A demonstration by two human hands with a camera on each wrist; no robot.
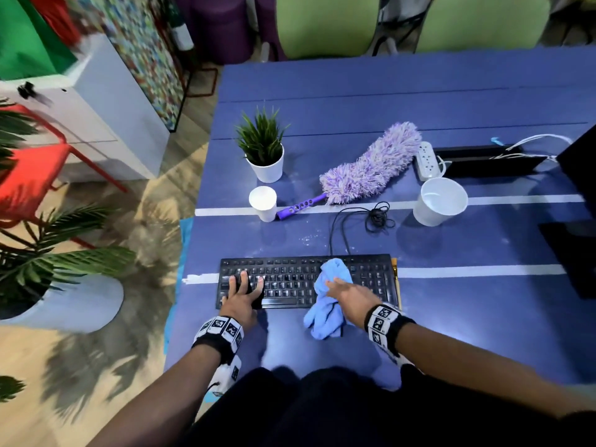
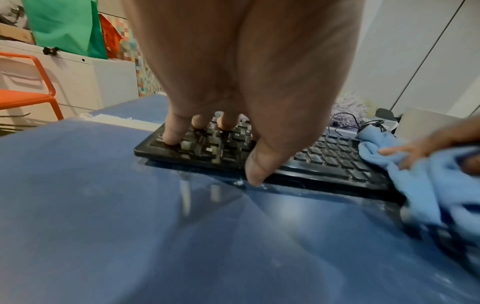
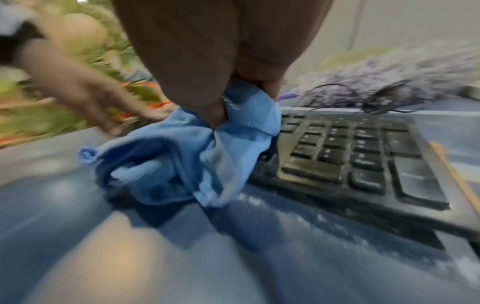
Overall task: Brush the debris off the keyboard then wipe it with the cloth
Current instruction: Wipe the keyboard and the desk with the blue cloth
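A black keyboard [image 1: 290, 280] lies near the front edge of the blue table [image 1: 451, 317]. My left hand [image 1: 240, 293] presses on its left end with fingers spread over the keys [image 2: 233, 139] and thumb at the front edge. My right hand [image 1: 350, 296] grips a bunched light-blue cloth [image 1: 329, 301], part on the keys right of centre, part hanging onto the table. In the right wrist view the cloth [image 3: 187, 156] sits beside the number pad [image 3: 350, 156]. A purple fluffy duster [image 1: 367, 166] lies behind the keyboard.
A small potted plant [image 1: 264, 150], a white paper cup [image 1: 263, 203], a larger white cup [image 1: 440, 201], a coiled keyboard cable [image 1: 377, 217] and a power strip [image 1: 427, 159] stand behind the keyboard. White specks dust the table. A monitor [image 1: 580, 175] is at the right.
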